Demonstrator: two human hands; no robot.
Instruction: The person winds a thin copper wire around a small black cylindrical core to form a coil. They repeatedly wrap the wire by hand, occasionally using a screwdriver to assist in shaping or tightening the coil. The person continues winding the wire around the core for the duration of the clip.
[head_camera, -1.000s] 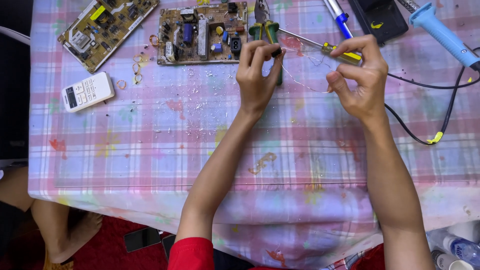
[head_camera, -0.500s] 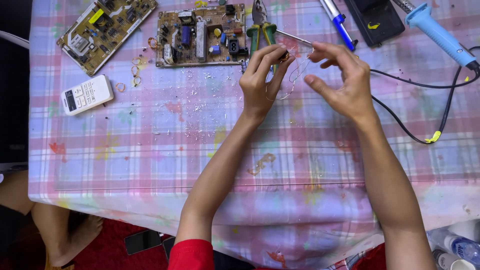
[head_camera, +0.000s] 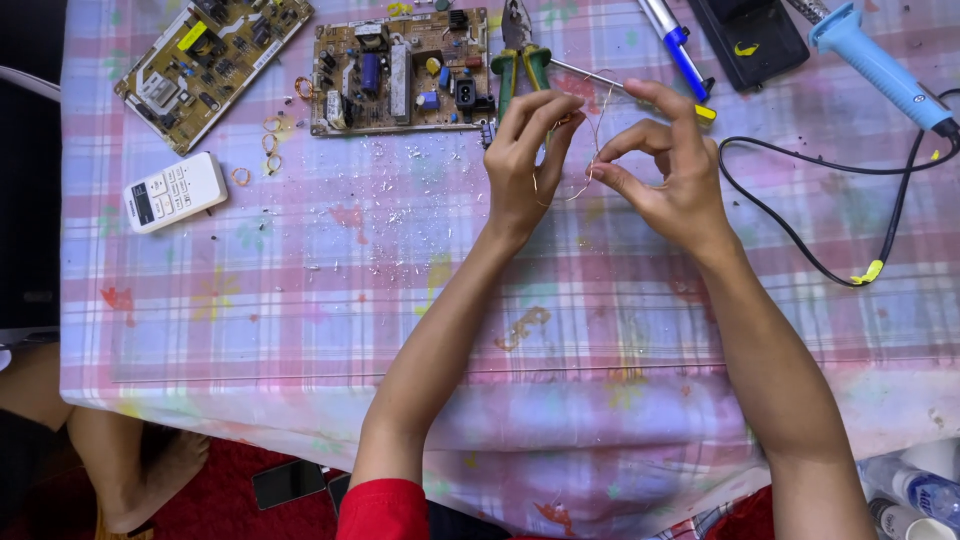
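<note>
Above the checked tablecloth (head_camera: 300, 300), a thin copper wire (head_camera: 592, 150) pinched between fingertips of the left hand (head_camera: 522, 165) and right hand (head_camera: 668, 170), bent in a loop, circuit board (head_camera: 400, 72) and green-handled pliers (head_camera: 520, 62) just behind.

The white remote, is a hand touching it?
No, the white remote lies alone far left, while both hands pinch a thin wire.
</note>
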